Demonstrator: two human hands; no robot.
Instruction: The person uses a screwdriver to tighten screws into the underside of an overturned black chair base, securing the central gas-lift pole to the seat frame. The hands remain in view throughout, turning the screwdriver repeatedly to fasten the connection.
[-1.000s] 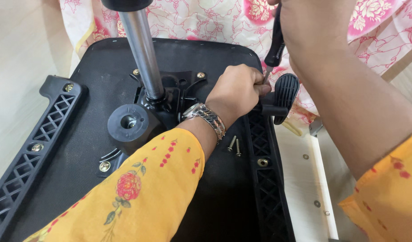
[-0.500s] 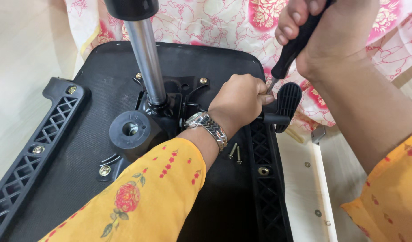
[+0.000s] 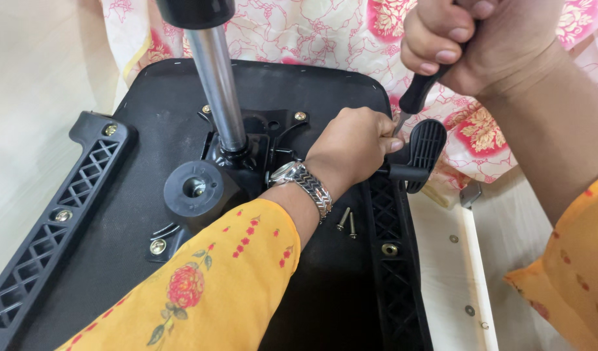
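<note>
An upturned black office chair seat lies before me with its steel gas cylinder pointing up. My left hand, with a metal wristwatch, is closed around the screwdriver's shaft near the right armrest bracket. My right hand grips the black screwdriver handle from above. The tip is hidden behind my left fingers. Two loose screws lie on the seat by my left wrist. A black paddle lever sticks out just right of my left hand.
The left armrest bracket is fixed with brass bolts. A round black tension knob sits beside the mechanism. Pink floral cloth lies behind the seat. A pale board with screw holes lies at the right.
My right hand with the screwdriver has come lower and fuller into view. My left hand stays at the same spot by the lever.
</note>
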